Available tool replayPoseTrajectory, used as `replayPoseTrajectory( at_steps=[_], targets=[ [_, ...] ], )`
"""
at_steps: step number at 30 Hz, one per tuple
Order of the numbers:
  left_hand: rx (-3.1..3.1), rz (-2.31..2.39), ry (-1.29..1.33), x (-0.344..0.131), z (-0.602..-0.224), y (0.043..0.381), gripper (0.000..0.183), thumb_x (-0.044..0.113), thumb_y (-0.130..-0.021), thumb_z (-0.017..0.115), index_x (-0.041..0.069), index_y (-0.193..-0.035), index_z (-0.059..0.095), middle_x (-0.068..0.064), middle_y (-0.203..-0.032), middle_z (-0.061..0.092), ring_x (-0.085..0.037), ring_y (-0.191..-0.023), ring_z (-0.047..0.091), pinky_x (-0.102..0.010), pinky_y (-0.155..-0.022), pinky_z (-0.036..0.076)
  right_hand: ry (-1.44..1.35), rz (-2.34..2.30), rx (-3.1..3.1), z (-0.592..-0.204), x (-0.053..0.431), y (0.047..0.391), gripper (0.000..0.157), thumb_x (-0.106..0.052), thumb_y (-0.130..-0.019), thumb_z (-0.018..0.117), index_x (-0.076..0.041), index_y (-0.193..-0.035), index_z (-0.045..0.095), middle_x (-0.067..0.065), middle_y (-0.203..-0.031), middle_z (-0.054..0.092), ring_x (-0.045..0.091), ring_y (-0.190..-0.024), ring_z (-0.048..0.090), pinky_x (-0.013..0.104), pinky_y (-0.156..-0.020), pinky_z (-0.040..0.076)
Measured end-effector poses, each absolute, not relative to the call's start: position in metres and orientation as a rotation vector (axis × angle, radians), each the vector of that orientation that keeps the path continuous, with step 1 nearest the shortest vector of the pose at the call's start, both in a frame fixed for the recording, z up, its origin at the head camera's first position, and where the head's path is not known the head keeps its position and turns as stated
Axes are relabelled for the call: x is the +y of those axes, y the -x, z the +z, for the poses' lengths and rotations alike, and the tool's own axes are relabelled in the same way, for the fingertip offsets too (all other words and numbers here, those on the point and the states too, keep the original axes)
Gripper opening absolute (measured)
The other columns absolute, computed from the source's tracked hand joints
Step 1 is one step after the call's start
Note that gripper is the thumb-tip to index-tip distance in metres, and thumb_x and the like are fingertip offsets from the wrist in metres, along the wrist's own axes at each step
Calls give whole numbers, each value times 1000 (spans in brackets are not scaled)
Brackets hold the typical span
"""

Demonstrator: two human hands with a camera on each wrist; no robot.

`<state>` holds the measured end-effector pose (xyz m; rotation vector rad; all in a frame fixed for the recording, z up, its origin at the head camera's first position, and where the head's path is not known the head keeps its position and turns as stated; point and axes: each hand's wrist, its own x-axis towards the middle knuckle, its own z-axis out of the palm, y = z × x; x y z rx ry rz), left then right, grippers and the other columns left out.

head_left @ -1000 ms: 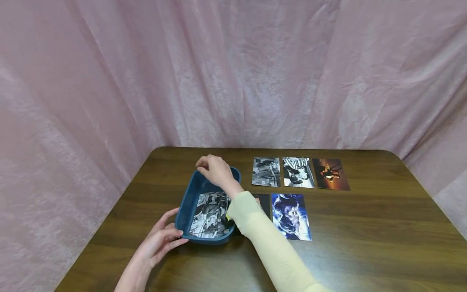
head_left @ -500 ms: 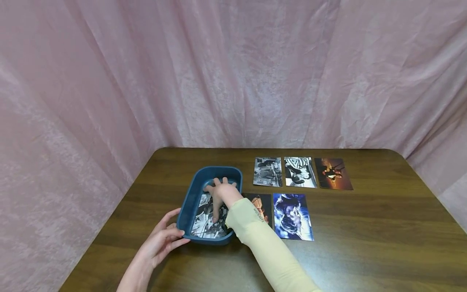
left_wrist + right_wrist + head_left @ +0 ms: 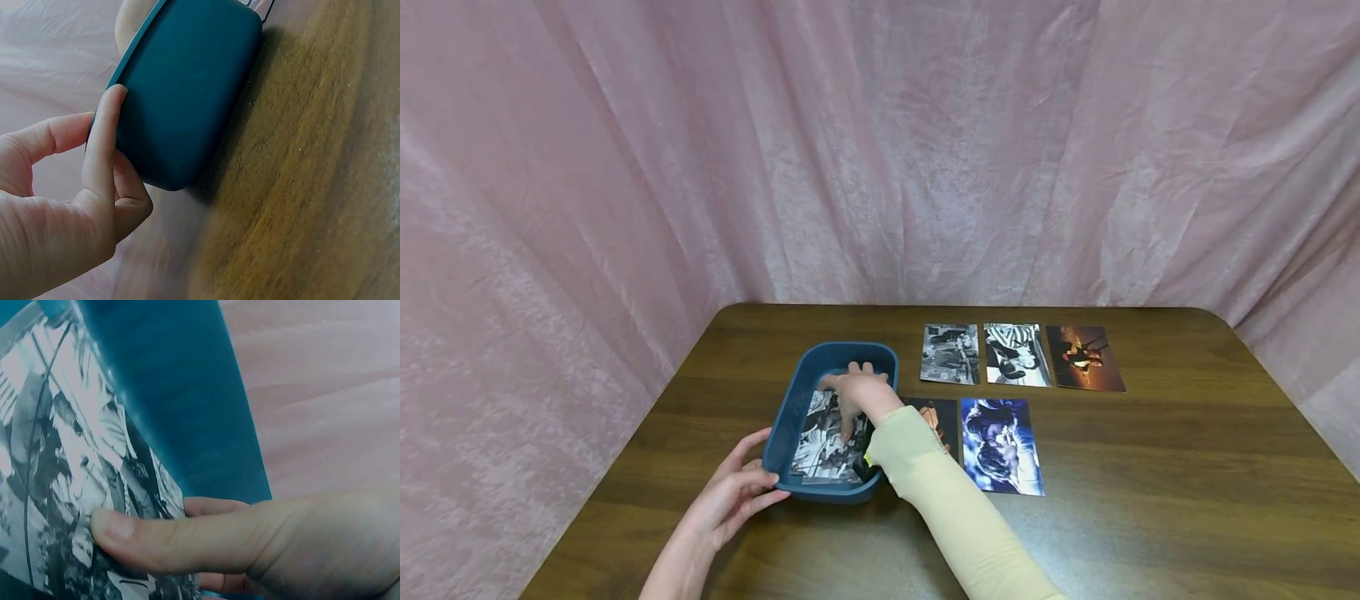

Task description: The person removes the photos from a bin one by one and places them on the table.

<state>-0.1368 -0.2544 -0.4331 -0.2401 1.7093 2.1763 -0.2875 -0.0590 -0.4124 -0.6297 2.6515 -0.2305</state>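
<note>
In the head view, a dark blue plastic bin (image 3: pixel 788 417) stands on the table with black-and-white photos lying in it. My left hand (image 3: pixel 730 496) holds the bin's near left corner; in the left wrist view, fingers (image 3: pixel 103 144) grip its rim and wall (image 3: pixel 187 94). My right hand (image 3: pixel 863 393) reaches down inside the bin. Seen from the right wrist, its thumb lies on the top photo (image 3: pixel 81 456) and the other fingers are at that photo's edge, partly hidden, pinching it. A strip of another photo shows below the top one's near edge.
Right of the bin lie a dark photo (image 3: pixel 943 417), partly behind the right sleeve, and a blue-violet photo (image 3: pixel 1000 446). Behind them are two black-and-white photos (image 3: pixel 951 354) (image 3: pixel 1017 354) and an orange-brown one (image 3: pixel 1086 358). Pink curtain (image 3: pixel 880 167) hangs behind the wooden table (image 3: pixel 1187 467).
My right hand has come down from above the bin's far rim into the bin and onto the top photo. That photo has slid slightly away from the near wall. The left hand stays on the bin.
</note>
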Motion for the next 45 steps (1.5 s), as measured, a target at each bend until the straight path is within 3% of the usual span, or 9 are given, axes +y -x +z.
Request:
replayPoseTrajectory(
  at_steps=[7, 12, 16, 22, 26, 30, 39, 42, 45],
  targets=[
    [1700, 2182, 245, -255, -433, 138, 69, -6, -88, 55, 23, -147, 30, -4, -110, 56, -14, -92, 66, -31, -83, 60, 595, -347, 2629, -413, -59, 289, 92, -24, -70, 89, -42, -146, 41, 14, -156, 21, 34, -136, 25, 47, -98, 49],
    [1684, 2175, 238, -256, -435, 138, 72, -6, -88, 55, 21, -149, 26, -3, -110, 56, -13, -91, 65, -30, -83, 60, 533, -420, 2599, -412, -59, 288, 90, -18, -72, 88, -40, -146, 43, 17, -160, 15, 40, -142, 24, 49, -93, 53],
    [1682, 2182, 219, -256, -434, 138, 72, -6, -89, 55, 20, -149, 25, -3, -110, 56, -13, -90, 66, -30, -82, 61, 523, -461, 2573, -411, -58, 288, 86, -12, -74, 86, -35, -146, 44, 17, -158, 27, 41, -141, 33, 52, -98, 52],
    [1684, 2181, 240, -256, -433, 136, 72, -6, -88, 55, 22, -148, 27, -4, -111, 55, -13, -90, 65, -30, -82, 61, 568, -473, 2594, -409, -60, 288, 75, -2, -79, 79, -30, -143, 51, 8, -151, 47, 27, -127, 53, 38, -88, 56],
    [1694, 2175, 230, -255, -432, 136, 73, -6, -88, 55, 21, -149, 25, -4, -110, 55, -12, -89, 65, -30, -82, 61, 568, -526, 2603, -408, -57, 291, 64, 2, -84, 73, -25, -138, 56, 9, -145, 53, 21, -93, 65, 30, -65, 55],
    [1715, 2170, 213, -254, -432, 135, 74, -6, -88, 54, 19, -150, 23, -4, -109, 54, -12, -89, 65, -30, -82, 61, 510, -650, 2530, -402, -51, 299, 49, 6, -88, 65, -19, -130, 62, 19, -141, 52, 17, -53, 51, 25, -46, 44],
    [1731, 2159, 198, -252, -433, 137, 72, -5, -89, 53, 19, -150, 23, -4, -110, 55, -12, -89, 64, -29, -83, 60, 554, -949, 2421, -382, -25, 307, 39, 7, -85, 68, -11, -119, 69, 20, -138, 54, 22, -63, 65, 46, -81, 60],
    [1733, 2153, 219, -252, -433, 137, 71, -5, -90, 53, 20, -150, 24, -4, -112, 56, -14, -92, 65, -30, -84, 60, 590, -1044, 2407, -378, -15, 307, 39, 7, -84, 69, -11, -118, 69, 17, -105, 65, 25, -66, 71, 47, -81, 61],
    [1735, 2152, 236, -253, -433, 137, 71, -4, -90, 55, 21, -150, 25, -4, -113, 55, -15, -93, 66, -31, -84, 60, 625, -1162, 2368, -373, -3, 307, 39, 5, -85, 69, -11, -120, 68, 10, -74, 58, 24, -64, 72, 46, -77, 61]
  ],
)
